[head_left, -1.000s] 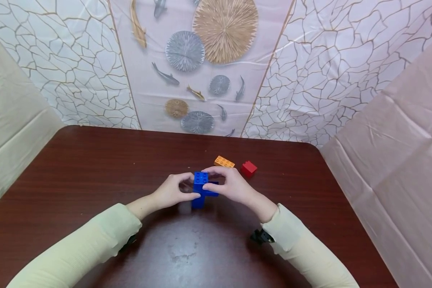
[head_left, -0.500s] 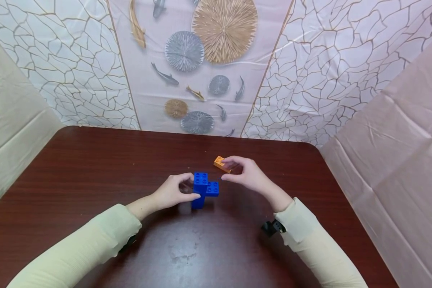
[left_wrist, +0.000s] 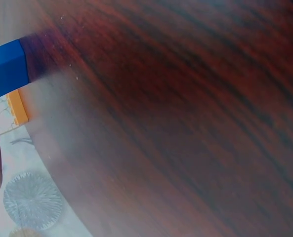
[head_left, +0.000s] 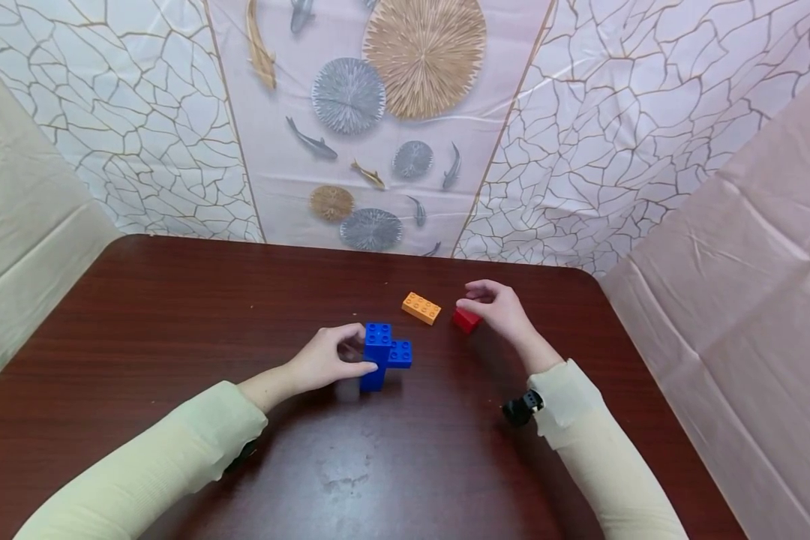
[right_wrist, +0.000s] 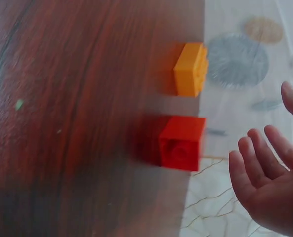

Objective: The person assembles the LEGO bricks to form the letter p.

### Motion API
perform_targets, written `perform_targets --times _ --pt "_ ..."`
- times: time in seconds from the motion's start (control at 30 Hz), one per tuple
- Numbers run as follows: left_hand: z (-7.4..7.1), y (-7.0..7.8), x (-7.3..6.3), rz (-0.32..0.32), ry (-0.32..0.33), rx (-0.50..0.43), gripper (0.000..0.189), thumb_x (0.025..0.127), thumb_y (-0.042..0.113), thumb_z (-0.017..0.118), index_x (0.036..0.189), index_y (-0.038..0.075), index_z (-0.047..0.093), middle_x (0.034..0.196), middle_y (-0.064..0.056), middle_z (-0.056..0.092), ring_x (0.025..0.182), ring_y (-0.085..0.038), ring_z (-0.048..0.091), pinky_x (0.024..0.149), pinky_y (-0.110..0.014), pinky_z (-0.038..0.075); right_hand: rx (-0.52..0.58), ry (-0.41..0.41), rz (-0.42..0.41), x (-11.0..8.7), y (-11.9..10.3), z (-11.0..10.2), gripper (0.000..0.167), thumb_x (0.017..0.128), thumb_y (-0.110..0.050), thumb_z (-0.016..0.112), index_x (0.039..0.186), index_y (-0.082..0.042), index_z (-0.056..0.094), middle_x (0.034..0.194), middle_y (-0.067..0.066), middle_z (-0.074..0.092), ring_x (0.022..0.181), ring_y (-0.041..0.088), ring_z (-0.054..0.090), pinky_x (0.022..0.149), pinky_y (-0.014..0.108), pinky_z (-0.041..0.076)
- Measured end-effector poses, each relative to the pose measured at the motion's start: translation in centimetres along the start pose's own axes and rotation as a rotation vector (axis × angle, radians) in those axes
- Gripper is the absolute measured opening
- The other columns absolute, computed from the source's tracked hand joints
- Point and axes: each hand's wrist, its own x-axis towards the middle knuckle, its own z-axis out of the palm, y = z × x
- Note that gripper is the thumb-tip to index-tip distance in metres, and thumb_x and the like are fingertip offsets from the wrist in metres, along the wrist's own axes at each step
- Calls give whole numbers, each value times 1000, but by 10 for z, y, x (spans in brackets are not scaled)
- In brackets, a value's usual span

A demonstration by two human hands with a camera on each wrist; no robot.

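Note:
A stack of blue toy building bricks (head_left: 376, 352) stands upright on the table, with one blue brick (head_left: 400, 352) jutting out to its right. My left hand (head_left: 322, 360) grips the stack from the left between thumb and fingers. Over on the right, my right hand (head_left: 506, 315) hovers above a red toy brick (head_left: 466, 321), its fingers loosely bent and holding nothing. In the right wrist view that red brick (right_wrist: 181, 143) lies on its side with its hollow underside showing, apart from the fingers. Only part of the blue stack (left_wrist: 8, 69) shows in the left wrist view.
An orange toy brick (head_left: 421, 307) with studs up lies between the blue stack and the red brick. The dark wooden table (head_left: 175, 300) ends at a patterned cloth backdrop (head_left: 378, 150), with pale cloth at both sides.
My right hand has let go of the blue bricks and moved right, past the orange brick, to above the red one. My left hand has kept its grip in place.

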Motion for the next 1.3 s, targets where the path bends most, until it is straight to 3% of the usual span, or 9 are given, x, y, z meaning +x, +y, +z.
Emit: perform_targets --times 0.2,0.43,0.83,1.17,1.3 --pt "0 -1 1 -2 -1 10 26 79 20 75 94 12 56 93 -4 65 82 -13 64 75 -24 55 -46 34 95 7 17 2 49 85 -27 68 124 0 55 120 21 60 109 32 56 94 42 47" --pt "0 -2 1 -9 -2 13 26 79 21 75 94 12 56 93 -4 65 82 -13 64 75 -24 55 -99 28 150 12 31 9 53 84 -28 69 127 -2 52 124 21 56 112 33 52 97 43 46" --pt "0 -3 1 -2 -11 10 25 80 22 74 94 12 57 94 -4 66 82 -12 64 75 -24 54 -211 -38 208 12 38 18 52 84 -26 69 125 -1 52 123 22 56 105 33 52 94 43 48" --pt "-1 0 0 -12 -15 9 25 79 21 75 95 12 57 94 -4 65 83 -12 65 76 -25 55 -173 23 218 10 38 14 44 86 -21 65 121 1 52 119 23 55 104 33 51 91 42 49" --pt "-1 0 0 -8 -11 12 25 79 20 75 94 11 57 94 -4 65 82 -13 64 75 -27 55 -87 57 215 9 37 12 42 86 -16 63 120 4 48 115 24 55 102 32 51 89 40 49"
